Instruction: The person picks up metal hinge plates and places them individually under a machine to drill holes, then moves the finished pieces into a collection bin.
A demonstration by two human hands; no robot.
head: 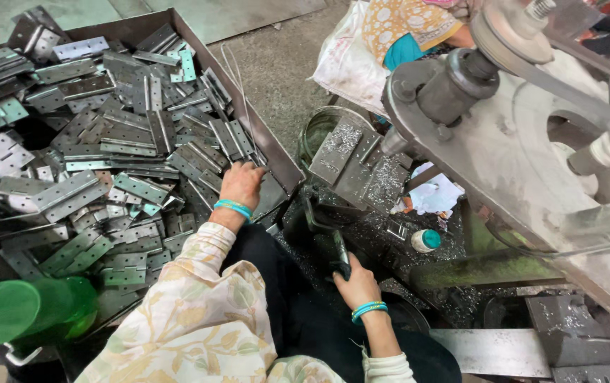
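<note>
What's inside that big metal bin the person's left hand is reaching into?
The bin is heaped with flat metal hinges, grey and greenish. The left hand rests on the pile near the right wall. The bin's floor and the lower layers are covered, so they cannot be seen.

Grey metal hinges (99, 152), flat and mostly folded shut, heaped loose at all angles in a brown tray (276, 152), filling it near to the rim; dark lever handle (335, 248) with black grip, slanted upright beside the tray, dusted with metal shavings.
</note>
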